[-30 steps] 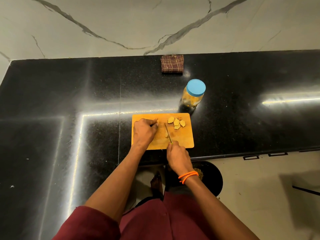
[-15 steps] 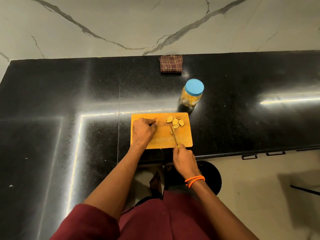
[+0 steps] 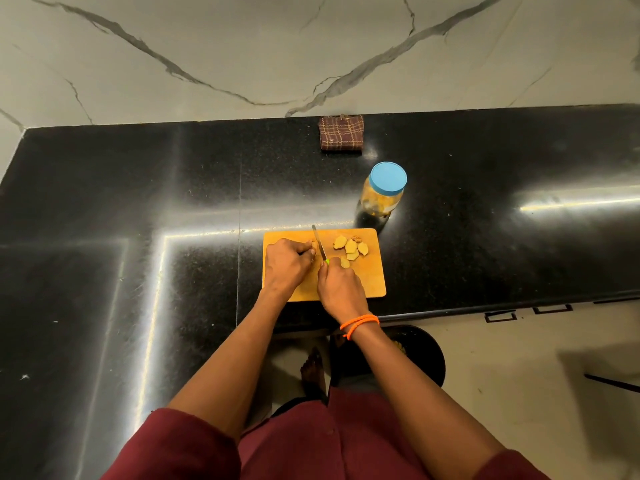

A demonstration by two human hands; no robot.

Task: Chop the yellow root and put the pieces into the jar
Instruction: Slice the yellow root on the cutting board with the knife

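Chopping step, mid-cut: left hand [image 3: 287, 263] pinches the yellow root [image 3: 313, 244] stub on the cutting board [image 3: 370, 282], right hand [image 3: 341, 287] wraps the knife [image 3: 319, 244], blade just beside the root. Cut pieces [image 3: 351, 249] lie to the right. Jar [image 3: 382, 192] w/ blue lid on, behind the board. Next: probably more slices, then unlid the jar.

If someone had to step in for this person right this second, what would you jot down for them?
Left hand pins the last stub of yellow root on the cutting board.
Right hand grips the knife, blade beside the stub.
Done: several slices lie on the board's far right part.
The jar stands behind the board, blue lid on, yellow pieces inside.
Left: finish cutting the stub, open the jar, put the slices in.
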